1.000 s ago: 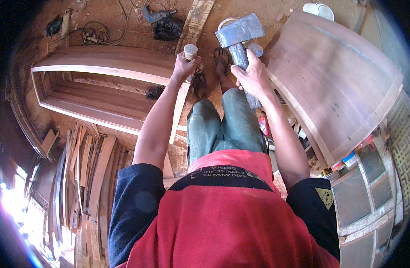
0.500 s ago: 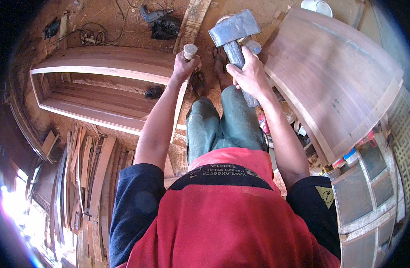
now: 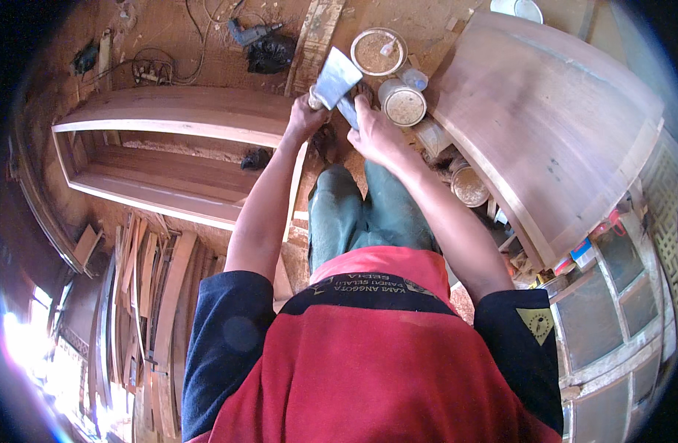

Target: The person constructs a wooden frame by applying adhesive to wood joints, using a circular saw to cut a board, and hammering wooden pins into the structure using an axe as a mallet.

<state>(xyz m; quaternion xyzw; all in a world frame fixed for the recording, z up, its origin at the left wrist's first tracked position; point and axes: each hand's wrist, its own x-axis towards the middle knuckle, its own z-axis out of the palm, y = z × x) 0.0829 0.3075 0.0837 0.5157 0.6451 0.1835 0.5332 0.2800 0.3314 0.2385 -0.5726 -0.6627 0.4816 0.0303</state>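
My right hand (image 3: 377, 134) is closed round the dark handle of a heavy hammer (image 3: 337, 78) with a broad metal head. The hammer head is at the pale, rounded top of a wooden-handled tool (image 3: 314, 99), overlapping it in view; I cannot tell if they touch. My left hand (image 3: 303, 122) grips that tool upright, and its lower end is hidden below the fist. Both hands are out ahead of my knees. Just left of them lies a long open wooden frame (image 3: 184, 103) with curved sides.
A large curved wooden panel (image 3: 545, 118) stands at the right. Round tubs (image 3: 404, 105) sit between it and my hands. A power drill (image 3: 250, 31), a black bag (image 3: 271, 53) and cables lie at the far left. Wood strips (image 3: 169, 295) are stacked at the near left.
The hammer has swung down and left to the top of the tool in my left hand. My left hand has stayed nearly in place. The round tubs have come into fuller view.
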